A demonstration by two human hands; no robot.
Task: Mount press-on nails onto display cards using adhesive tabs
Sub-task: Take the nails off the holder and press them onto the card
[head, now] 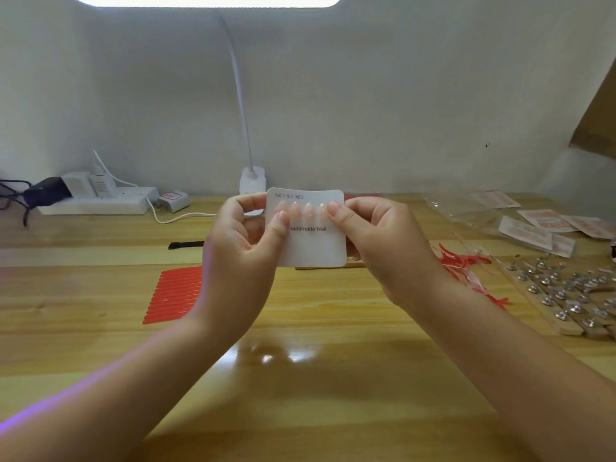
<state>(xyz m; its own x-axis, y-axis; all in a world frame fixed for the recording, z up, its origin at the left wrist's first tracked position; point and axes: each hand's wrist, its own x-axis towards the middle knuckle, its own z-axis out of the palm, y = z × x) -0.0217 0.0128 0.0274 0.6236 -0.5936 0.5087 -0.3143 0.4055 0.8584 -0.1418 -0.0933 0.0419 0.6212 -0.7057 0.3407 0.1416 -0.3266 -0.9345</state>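
Note:
A white display card [316,245] printed "Handmade Nail" is held up above the wooden table, printed side toward me. Several pale pink press-on nails [308,210] sit in a row across its upper part. My left hand [246,241] grips the card's left edge, thumb on the front near the leftmost nail. My right hand [376,238] holds the right edge, and its thumb tip presses on the rightmost nail. A red sheet of adhesive tabs [175,293] lies flat on the table at the left.
A power strip [100,201] with plugs and a white lamp base [252,181] stand at the back. Red peeled strips [463,265] lie right of the card. Wooden sticks with metal nail holders [566,295] and packaged cards [540,225] fill the right side.

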